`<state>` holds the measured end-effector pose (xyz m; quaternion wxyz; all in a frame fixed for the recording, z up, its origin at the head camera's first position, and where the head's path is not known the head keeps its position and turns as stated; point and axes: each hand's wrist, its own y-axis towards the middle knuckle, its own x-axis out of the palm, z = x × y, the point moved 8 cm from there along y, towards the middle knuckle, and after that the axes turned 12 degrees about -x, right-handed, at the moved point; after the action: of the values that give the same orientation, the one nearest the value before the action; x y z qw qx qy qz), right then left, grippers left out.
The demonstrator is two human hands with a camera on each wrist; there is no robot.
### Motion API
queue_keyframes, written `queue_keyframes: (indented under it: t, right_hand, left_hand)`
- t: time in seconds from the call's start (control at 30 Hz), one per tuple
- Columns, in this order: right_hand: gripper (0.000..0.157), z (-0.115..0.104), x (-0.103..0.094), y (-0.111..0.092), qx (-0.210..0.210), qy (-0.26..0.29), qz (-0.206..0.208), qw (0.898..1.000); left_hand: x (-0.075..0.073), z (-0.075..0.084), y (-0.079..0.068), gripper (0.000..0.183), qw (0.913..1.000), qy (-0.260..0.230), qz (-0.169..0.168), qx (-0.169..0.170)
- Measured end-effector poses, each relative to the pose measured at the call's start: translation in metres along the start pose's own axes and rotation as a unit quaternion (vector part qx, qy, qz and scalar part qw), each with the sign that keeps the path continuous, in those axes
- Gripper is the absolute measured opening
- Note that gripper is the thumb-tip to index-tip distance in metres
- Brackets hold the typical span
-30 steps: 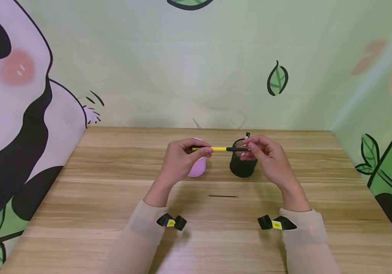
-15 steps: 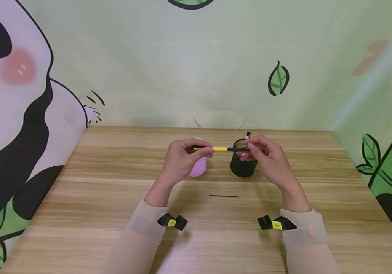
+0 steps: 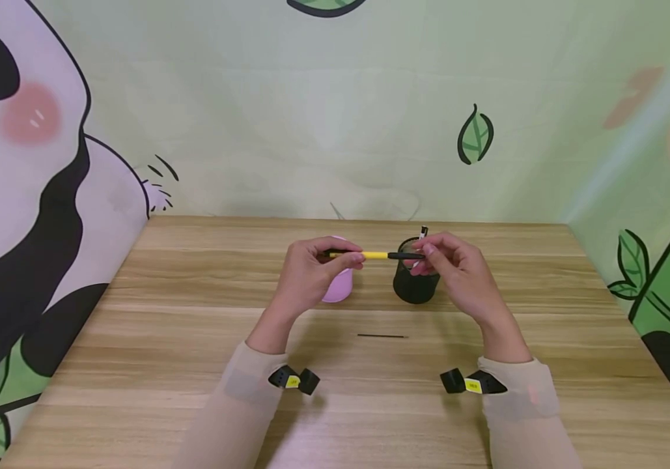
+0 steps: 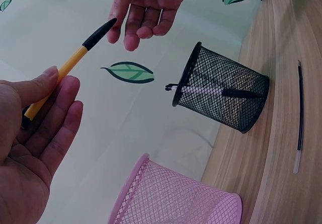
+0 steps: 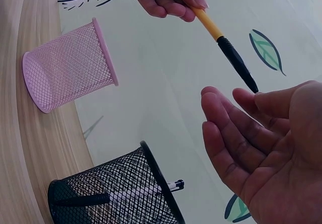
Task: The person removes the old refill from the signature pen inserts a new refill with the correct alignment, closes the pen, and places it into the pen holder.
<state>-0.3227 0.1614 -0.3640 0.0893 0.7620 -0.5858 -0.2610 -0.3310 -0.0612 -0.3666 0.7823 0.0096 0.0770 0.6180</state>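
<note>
A yellow pen [image 3: 376, 255] with a black grip section is held level above the table, between both hands. My left hand [image 3: 305, 273] pinches its yellow barrel between thumb and fingers, the black rear end partly covered. At the black pointed end, the thumb and index finger of my right hand [image 3: 465, 273] pinch the tip, the other fingers loosely bent, as the right wrist view [image 5: 266, 143] bears out. Below the hands, a thin dark pen refill [image 4: 301, 108] lies on the wooden table, a pale clear section at one end.
Behind the right hand stands a black mesh pen cup [image 3: 415, 288] with a white-and-black pen [image 4: 201, 90] in it. A pink mesh pen cup [image 5: 70, 65] stands to its left, partly hidden by the left hand in the head view. A printed backdrop [image 3: 335, 130] rises behind the table.
</note>
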Motion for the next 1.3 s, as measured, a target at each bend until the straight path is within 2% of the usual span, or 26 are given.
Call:
queue_keyframes:
  t: [0.33,0.6,0.9,1.3]
  right_hand:
    - [0.034,-0.0011,0.0026,0.0007,-0.001,-0.006,-0.006,1.000]
    - [0.036,-0.0004,0.0055,-0.0006,0.015,-0.019,-0.021,0.999]
    - [0.035,0.0004,0.0057,-0.0018,0.022,-0.031,-0.026,0.999]
    - [0.027,-0.0006,0.0045,-0.0021,0.018,-0.019,-0.023,0.999]
  left_hand:
    - [-0.0005,0.0013,-0.0008,0.011,1.0000,0.001,-0.001,0.009]
    - [-0.0004,0.0005,0.0000,0.010,0.9999,0.011,0.003,0.006]
    - [0.0002,0.0011,-0.0004,0.010,1.0000,0.007,0.001,0.005]
    - [0.0004,-0.0005,0.0001,0.010,1.0000,0.005,0.001,0.002]
